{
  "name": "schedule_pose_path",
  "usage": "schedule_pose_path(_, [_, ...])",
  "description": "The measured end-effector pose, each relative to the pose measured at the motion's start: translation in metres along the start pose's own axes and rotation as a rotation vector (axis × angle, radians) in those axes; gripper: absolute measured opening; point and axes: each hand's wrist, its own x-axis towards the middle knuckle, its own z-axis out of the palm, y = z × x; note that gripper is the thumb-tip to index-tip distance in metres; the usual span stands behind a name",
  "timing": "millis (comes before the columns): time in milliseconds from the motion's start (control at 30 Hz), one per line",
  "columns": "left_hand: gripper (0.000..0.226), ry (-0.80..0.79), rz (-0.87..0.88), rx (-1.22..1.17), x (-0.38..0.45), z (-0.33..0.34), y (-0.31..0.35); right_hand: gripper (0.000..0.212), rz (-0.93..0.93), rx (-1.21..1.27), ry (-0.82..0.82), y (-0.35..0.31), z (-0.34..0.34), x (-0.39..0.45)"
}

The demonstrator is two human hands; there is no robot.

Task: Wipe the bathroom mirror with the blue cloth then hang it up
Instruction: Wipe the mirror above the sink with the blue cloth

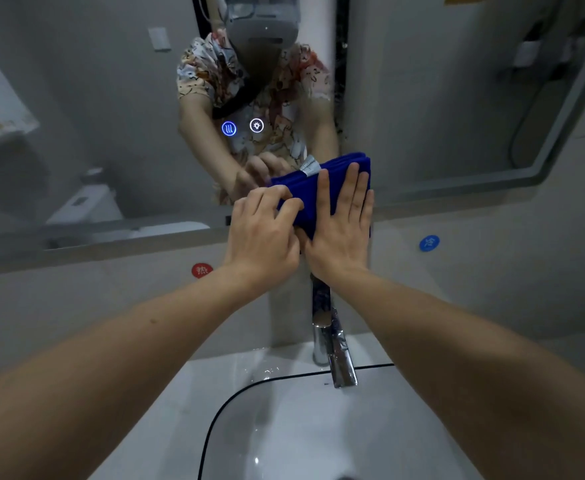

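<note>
The folded blue cloth point(305, 190) lies flat against the lower edge of the bathroom mirror point(111, 98), a grey label showing at its top. My right hand point(341, 223) presses on it with the palm flat and fingers spread upward. My left hand point(263, 233) pinches the cloth's left edge with curled fingers. The mirror reflects both hands and a person in a patterned shirt.
Two lit touch buttons point(242, 127) glow on the mirror just above the hands. A chrome tap point(332, 337) stands below the hands over a white basin point(284, 427). A red sticker point(201, 270) and a blue sticker point(429, 243) mark the wall under the mirror.
</note>
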Motion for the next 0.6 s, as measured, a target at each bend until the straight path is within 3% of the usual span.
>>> schedule_pose_path(400, [0.039, 0.005, 0.043, 0.04, 0.021, -0.016, -0.003, 0.103, 0.063, 0.032, 0.128, 0.001, -0.01, 0.03])
schedule_pose_path(600, [0.039, 0.057, 0.072, 0.053, 0.05, -0.036, -0.006, 0.096, 0.028, 0.019, 0.198, -0.002, -0.03, 0.064])
